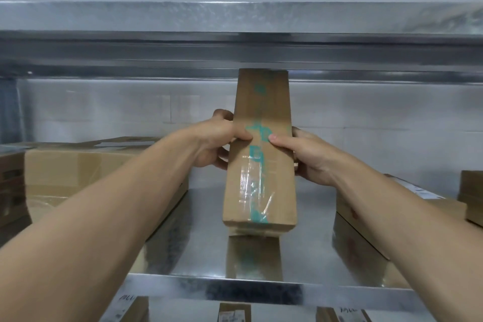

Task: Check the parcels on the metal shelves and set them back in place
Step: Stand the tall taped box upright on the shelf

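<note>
As left grip (pixel 217 144) and right grip (pixel 311 157) clamp parcel (pixel 261 178), top hidden behind upper shelf (pixel 235 49)

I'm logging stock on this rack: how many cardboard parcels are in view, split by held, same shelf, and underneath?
Tall parcel gripped by left hand and right hand: 1
Other parcels on the same metal shelf: 4
Parcels under that shelf: 3
Total: 8

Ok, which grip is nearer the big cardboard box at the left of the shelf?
Left. The left grip holds the upright parcel's left edge, just right of the big box; the right grip holds its far edge.
</note>
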Demonstrator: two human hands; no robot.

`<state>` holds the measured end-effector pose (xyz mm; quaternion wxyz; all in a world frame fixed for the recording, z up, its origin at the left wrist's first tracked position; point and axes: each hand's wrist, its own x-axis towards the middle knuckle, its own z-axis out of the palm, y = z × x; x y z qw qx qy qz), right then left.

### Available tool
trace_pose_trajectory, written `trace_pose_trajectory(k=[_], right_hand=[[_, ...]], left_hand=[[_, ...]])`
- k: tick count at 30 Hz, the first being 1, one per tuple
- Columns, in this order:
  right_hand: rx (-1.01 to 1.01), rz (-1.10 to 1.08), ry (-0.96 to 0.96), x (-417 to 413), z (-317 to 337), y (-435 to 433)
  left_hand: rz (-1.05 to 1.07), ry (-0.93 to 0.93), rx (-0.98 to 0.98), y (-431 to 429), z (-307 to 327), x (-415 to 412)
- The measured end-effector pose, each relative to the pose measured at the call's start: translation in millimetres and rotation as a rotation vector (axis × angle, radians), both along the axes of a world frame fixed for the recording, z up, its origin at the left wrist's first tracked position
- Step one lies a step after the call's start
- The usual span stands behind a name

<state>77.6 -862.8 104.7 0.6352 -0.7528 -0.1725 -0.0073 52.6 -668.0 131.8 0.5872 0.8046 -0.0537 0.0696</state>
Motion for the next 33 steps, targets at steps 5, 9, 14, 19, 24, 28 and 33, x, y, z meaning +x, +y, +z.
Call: trace_pose_trajectory(k=[5, 9, 14, 19, 24, 28, 33], right_hand=[[-0.022, 0.031, -0.047, 6, -10, -3], [-0.024, 0.065, -0.07, 8, -11, -6], [0.058, 0.056, -0.05, 2, -8, -7], [0.104, 0.021, 0.02, -1, 2, -11], [0.152, -0.001, 0.078, 4, 14, -14], [0.095, -0.06, 0.15, 3, 25, -13], [0.006, -0.105, 0.186, 4, 41, -9]], left_hand=[[-0.044, -0.001, -0.052, 4, -12, 4], [-0.068, 0.028, -0.078, 9, -13, 4], [-0.142, 0.084, -0.125, 18, -5, 2], [-0.155, 0.177, -0.23, 26, 2, 5], [-0.102, 0.273, -0.208, 33, 9, 4], [-0.089, 0.319, -0.183, 35, 12, 7], [-0.045, 0.27, -0.076, 34, 24, 7]])
